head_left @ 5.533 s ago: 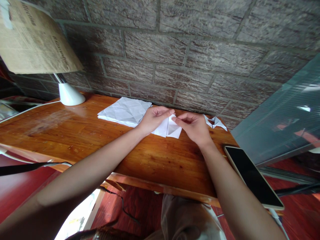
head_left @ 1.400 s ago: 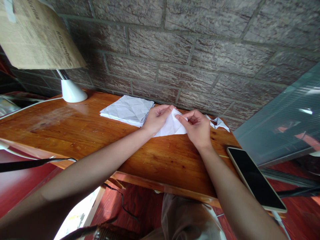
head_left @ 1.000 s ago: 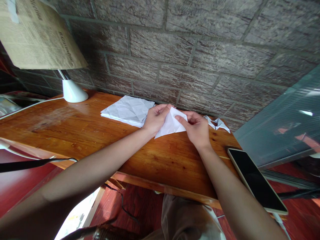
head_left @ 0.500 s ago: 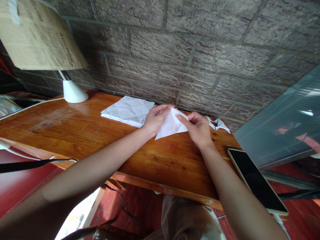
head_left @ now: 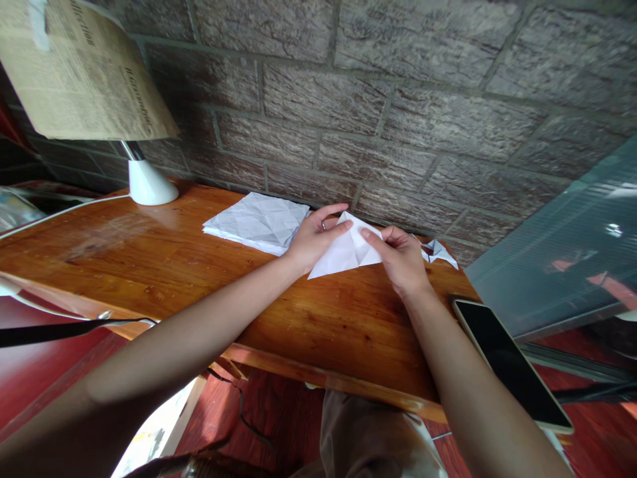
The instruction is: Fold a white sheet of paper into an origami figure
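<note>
Parts forefinger from thumb since half a second ago, at the left hand (head_left: 312, 242), just right of the stack of creased sheets (head_left: 256, 219). Now shows forefinger stretched past the top corner, thumb laid on the near face of the folded paper (head_left: 336, 255); seems to hold from behind with fingers hidden. Finds folded paper between both hands, over the wooden table (head_left: 308, 325); cannot tell whether touching. Next right: shows right hand (head_left: 404, 265) shifted slightly rightward, narrow, pinching paper's right side. Reads as left grip eased, right keeping the fold steady. Farther right: small folded piece (head_left: 438, 252), then phone (head_left: 512, 365) nearer the body.
</note>
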`<state>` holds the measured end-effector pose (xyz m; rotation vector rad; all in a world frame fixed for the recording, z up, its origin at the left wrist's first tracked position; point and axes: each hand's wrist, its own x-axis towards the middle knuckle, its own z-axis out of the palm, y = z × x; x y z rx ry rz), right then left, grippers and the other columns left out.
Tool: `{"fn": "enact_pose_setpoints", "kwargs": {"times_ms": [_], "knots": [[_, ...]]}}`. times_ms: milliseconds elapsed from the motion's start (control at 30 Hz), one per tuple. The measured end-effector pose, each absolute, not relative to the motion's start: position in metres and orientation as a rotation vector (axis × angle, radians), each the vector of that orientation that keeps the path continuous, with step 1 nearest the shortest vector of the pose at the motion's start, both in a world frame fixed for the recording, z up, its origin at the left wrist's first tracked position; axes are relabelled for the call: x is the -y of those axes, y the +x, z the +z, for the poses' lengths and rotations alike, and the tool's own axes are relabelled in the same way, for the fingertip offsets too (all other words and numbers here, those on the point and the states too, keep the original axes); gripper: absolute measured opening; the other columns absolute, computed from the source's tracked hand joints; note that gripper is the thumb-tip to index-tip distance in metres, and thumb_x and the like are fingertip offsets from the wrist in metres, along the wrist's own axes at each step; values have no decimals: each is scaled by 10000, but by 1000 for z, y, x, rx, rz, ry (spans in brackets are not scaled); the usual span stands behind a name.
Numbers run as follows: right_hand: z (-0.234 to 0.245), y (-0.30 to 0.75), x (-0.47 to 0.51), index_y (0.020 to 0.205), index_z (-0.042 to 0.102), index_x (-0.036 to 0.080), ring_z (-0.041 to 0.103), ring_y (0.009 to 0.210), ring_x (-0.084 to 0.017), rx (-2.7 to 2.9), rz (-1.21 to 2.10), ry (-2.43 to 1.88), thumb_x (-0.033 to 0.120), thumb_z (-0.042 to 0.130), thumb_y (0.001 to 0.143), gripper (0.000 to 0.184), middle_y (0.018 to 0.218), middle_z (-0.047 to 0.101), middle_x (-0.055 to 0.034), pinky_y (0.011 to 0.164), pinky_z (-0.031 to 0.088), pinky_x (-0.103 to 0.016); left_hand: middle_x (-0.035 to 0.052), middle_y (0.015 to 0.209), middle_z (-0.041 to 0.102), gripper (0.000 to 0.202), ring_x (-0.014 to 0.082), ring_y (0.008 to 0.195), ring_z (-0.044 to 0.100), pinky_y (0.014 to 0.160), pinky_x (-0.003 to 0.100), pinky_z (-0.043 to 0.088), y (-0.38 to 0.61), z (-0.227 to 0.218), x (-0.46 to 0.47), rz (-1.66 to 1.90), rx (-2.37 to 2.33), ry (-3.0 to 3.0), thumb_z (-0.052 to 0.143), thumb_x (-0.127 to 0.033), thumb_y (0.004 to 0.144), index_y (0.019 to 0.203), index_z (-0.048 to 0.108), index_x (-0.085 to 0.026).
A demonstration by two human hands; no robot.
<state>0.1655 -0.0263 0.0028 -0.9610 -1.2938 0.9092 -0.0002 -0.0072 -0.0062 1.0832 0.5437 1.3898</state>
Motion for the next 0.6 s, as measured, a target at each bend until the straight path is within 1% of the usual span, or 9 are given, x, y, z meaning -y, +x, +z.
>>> {"fn": "enact_pose_setpoints", "kwargs": {"times_ms": [133, 300, 500, 600], "knots": [[3, 166, 26, 594, 543, 204, 422, 514, -78, 1318, 897, -987, 519, 886, 607, 465, 571, 551, 52, 516, 369, -241, 33, 901, 766, 575, 165, 733, 681, 725, 306, 526, 0, -6, 7, 1375, -562, 1079, 913, -355, 593, 1091, 690, -176], [3, 167, 27, 599, 555, 201, 436, 524, -82, 1314, 922, -1009, 514, 892, 600, 460, 584, 577, 47, 519, 370, -241, 29, 864, 768, 491, 166, 721, 677, 706, 291, 513, 1, -6, 7, 1389, -589, 1084, 917, -354, 570, 972, 714, -159], [6, 168, 29, 609, 572, 200, 470, 532, -85, 1281, 986, -1005, 492, 916, 566, 454, 606, 614, 43, 523, 381, -239, 26, 861, 774, 462, 170, 718, 684, 720, 304, 525, -1, -7, 7, 1365, -591, 1112, 913, -325, 574, 960, 718, -161], [6, 168, 29, 613, 587, 201, 496, 539, -93, 1294, 981, -1007, 496, 920, 553, 449, 618, 636, 37, 536, 405, -244, 31, 854, 772, 407, 178, 744, 691, 731, 303, 528, -1, -6, 10, 1326, -580, 1167, 915, -305, 572, 903, 733, -153]]}}
